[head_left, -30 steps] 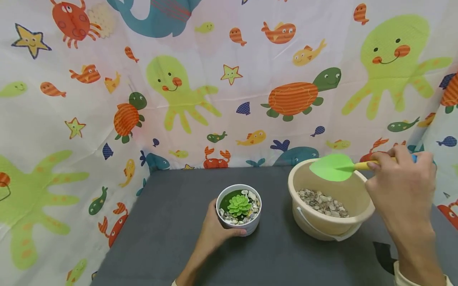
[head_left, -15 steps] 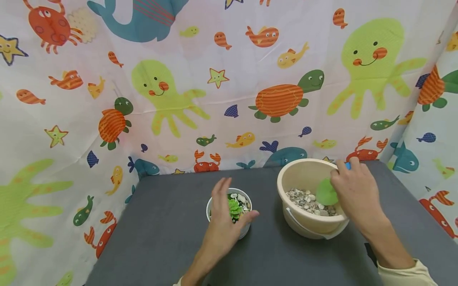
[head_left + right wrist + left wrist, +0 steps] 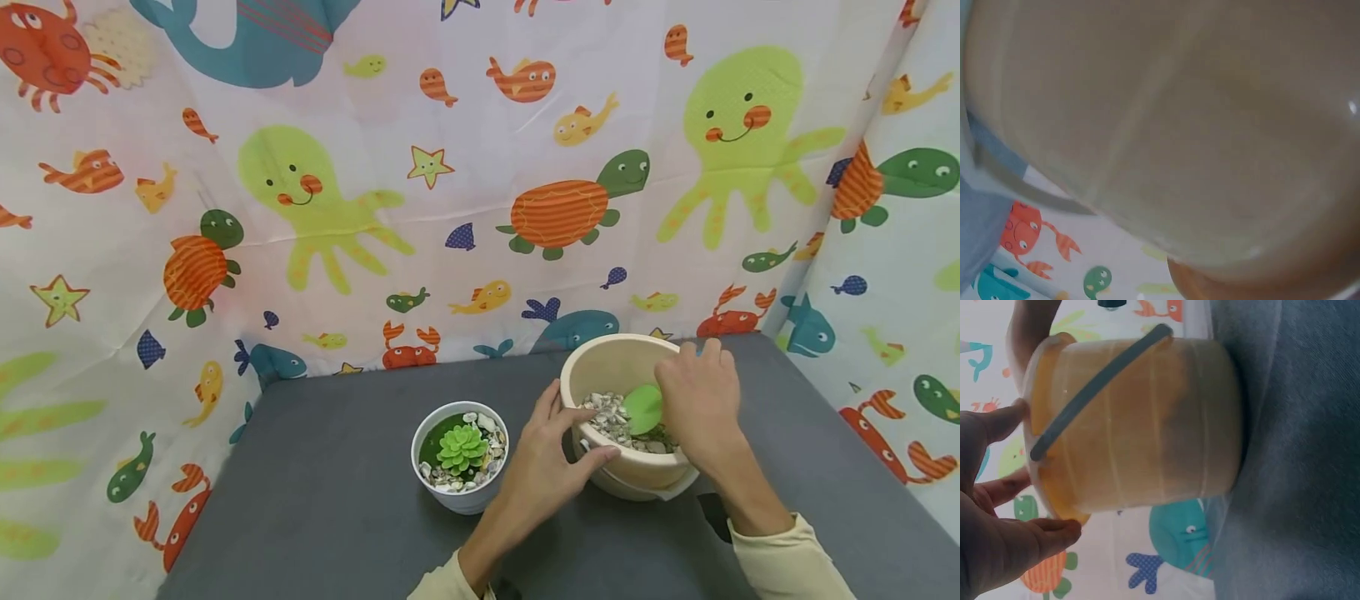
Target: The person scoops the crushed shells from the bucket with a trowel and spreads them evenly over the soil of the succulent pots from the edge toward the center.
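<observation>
A green-bladed toy trowel (image 3: 642, 408) has its blade down among small shells and pebbles (image 3: 609, 417) in a cream plastic bucket (image 3: 660, 474). My right hand (image 3: 701, 400) grips its handle inside the bucket's right side; only a bit of blue shows above the fist. On the near left rim rests my left hand (image 3: 551, 458), fingers spread along the edge and thumb at the front. The left wrist view gives that hand (image 3: 997, 550) holding the rim of the bucket (image 3: 1141, 425). Left of it stands a white pot (image 3: 459, 500) with a green succulent (image 3: 461, 448) and shells.
The dark grey tabletop (image 3: 337, 500) carries both containers. A fish-and-crab printed curtain (image 3: 420, 83) rises along the back and sides. The bucket's pale handle (image 3: 667, 492) hangs at its front. Bucket wall (image 3: 1166, 125) fills most of the right wrist view.
My left hand has let go of the pot and moved right to the bucket's rim. My right hand has lowered the trowel from above the bucket into the shells. The head view has turned right.
</observation>
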A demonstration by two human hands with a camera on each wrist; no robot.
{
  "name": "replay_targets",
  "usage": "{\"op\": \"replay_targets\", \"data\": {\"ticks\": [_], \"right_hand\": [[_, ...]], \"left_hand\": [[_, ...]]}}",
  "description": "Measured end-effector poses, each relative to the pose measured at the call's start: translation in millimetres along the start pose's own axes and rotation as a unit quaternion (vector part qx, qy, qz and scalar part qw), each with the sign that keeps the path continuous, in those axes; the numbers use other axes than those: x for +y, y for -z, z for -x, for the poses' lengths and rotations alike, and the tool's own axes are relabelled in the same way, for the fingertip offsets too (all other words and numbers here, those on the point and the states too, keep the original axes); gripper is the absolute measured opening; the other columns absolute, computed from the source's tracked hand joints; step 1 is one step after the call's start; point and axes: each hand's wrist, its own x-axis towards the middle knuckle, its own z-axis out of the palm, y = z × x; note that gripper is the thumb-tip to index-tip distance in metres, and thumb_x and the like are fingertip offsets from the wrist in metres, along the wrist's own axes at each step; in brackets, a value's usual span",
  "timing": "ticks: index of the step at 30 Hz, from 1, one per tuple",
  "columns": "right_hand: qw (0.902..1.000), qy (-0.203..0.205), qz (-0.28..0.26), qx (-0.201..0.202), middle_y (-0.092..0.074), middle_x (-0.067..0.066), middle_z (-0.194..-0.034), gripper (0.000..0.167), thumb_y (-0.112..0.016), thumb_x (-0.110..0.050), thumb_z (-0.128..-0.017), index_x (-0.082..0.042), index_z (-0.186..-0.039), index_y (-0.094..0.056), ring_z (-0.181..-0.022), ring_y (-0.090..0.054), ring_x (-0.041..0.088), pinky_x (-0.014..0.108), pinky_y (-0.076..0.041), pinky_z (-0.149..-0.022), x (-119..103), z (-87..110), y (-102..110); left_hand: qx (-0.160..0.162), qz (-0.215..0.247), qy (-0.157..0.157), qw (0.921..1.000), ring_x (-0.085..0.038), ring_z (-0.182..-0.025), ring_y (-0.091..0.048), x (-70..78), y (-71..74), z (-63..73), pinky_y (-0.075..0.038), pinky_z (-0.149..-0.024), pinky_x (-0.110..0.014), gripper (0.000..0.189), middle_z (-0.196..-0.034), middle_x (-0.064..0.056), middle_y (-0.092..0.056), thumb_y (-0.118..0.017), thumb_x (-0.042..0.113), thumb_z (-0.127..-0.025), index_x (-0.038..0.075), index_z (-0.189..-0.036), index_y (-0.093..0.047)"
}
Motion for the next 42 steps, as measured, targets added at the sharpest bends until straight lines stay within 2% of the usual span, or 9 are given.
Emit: {"op": "replay_targets", "data": {"ticks": [5,9,13,16,23,30,33,37,42], "right_hand": [[0.9991,-0.016,-0.039,-0.001,-0.056,0.021,-0.072,0.024,-0.075,0.003,-0.079,-0.006,-0.06,-0.062,-0.076,-0.046,0.042,0.052,-0.04,-0.07,4,2.9,0],[0.9963,-0.023,-0.083,-0.001,-0.059,0.021,-0.074,0.018,-0.078,0.0,-0.079,-0.002,-0.066,-0.066,-0.076,-0.046,0.041,0.051,-0.038,-0.07,8,1.5,5],[0.991,-0.036,-0.122,-0.04,-0.063,0.02,-0.078,0.01,-0.078,-0.003,-0.085,0.001,-0.077,-0.074,-0.076,-0.046,0.038,0.046,-0.036,-0.07,11,-3.0,10],[0.9867,-0.047,-0.141,-0.066,-0.067,0.02,-0.082,0.007,-0.078,-0.004,-0.085,0.003,-0.084,-0.078,-0.076,-0.047,0.036,0.043,-0.035,-0.07,14,-4.3,12],[0.9786,-0.049,-0.186,-0.072,-0.072,0.023,-0.087,0.013,-0.077,-0.005,-0.085,0.005,-0.093,-0.08,-0.076,-0.05,0.035,0.042,-0.036,-0.068,25,-0.6,18],[0.9606,-0.07,-0.252,-0.095,-0.073,0.028,-0.095,0.023,-0.077,-0.006,-0.087,0.01,-0.103,-0.077,-0.082,-0.059,0.036,0.037,-0.051,-0.063,36,3.1,23],[0.955,-0.075,-0.265,-0.11,-0.071,0.027,-0.096,0.025,-0.076,-0.007,-0.089,0.011,-0.107,-0.076,-0.083,-0.06,0.034,0.031,-0.048,-0.062,41,3.6,25],[0.9494,-0.071,-0.282,-0.118,-0.07,0.026,-0.093,0.028,-0.074,-0.007,-0.092,0.014,-0.11,-0.074,-0.078,-0.058,0.029,0.03,-0.043,-0.06,50,6.8,28],[0.9485,-0.063,-0.293,-0.102,-0.068,0.026,-0.091,0.028,-0.071,-0.006,-0.094,0.016,-0.111,-0.072,-0.075,-0.055,0.027,0.03,-0.04,-0.056,61,10.8,33]], "left_hand": [[0.01,-0.021,-0.019,0.9995,-0.035,-0.146,-0.054,0.7,-1.4,-0.1,-0.053,-0.112,-0.044,0.048,-0.164,-0.021,-0.037,-0.083,0.041,-0.09,0.016,-0.131,-0.074],[0.009,-0.026,-0.01,0.9996,-0.037,-0.144,-0.055,1.5,-0.1,0.1,-0.055,-0.109,-0.046,0.048,-0.166,-0.021,-0.036,-0.082,0.042,-0.091,0.018,-0.132,-0.073],[0.005,-0.025,0.011,0.9996,-0.037,-0.144,-0.056,0.8,1.1,1.0,-0.056,-0.107,-0.048,0.05,-0.167,-0.019,-0.036,-0.082,0.043,-0.09,0.019,-0.133,-0.072],[0.001,-0.032,0.015,0.9994,-0.036,-0.144,-0.055,0.1,1.7,1.4,-0.055,-0.107,-0.049,0.051,-0.167,-0.018,-0.037,-0.081,0.045,-0.091,0.021,-0.134,-0.071],[-0.002,-0.032,0.018,0.9993,-0.036,-0.149,-0.049,0.4,2.3,2.6,-0.053,-0.109,-0.051,0.05,-0.167,-0.016,-0.037,-0.081,0.045,-0.091,0.021,-0.134,-0.07],[-0.003,-0.042,0.006,0.9991,-0.036,-0.152,-0.045,-1.4,3.5,3.6,-0.054,-0.109,-0.05,0.049,-0.166,-0.016,-0.037,-0.078,0.045,-0.093,0.016,-0.131,-0.066],[-0.001,-0.052,0.005,0.9987,-0.037,-0.151,-0.047,-1.5,4.2,3.5,-0.055,-0.108,-0.051,0.049,-0.165,-0.016,-0.038,-0.078,0.046,-0.093,0.016,-0.13,-0.066],[-0.008,-0.056,0.011,0.9983,-0.037,-0.151,-0.047,-1.7,3.2,3.2,-0.054,-0.108,-0.05,0.051,-0.166,-0.015,-0.038,-0.077,0.047,-0.093,0.017,-0.132,-0.066],[-0.011,-0.059,0.011,0.9981,-0.036,-0.15,-0.048,-1.2,1.7,2.7,-0.055,-0.106,-0.048,0.052,-0.167,-0.014,-0.036,-0.075,0.049,-0.094,0.016,-0.133,-0.066]]}}
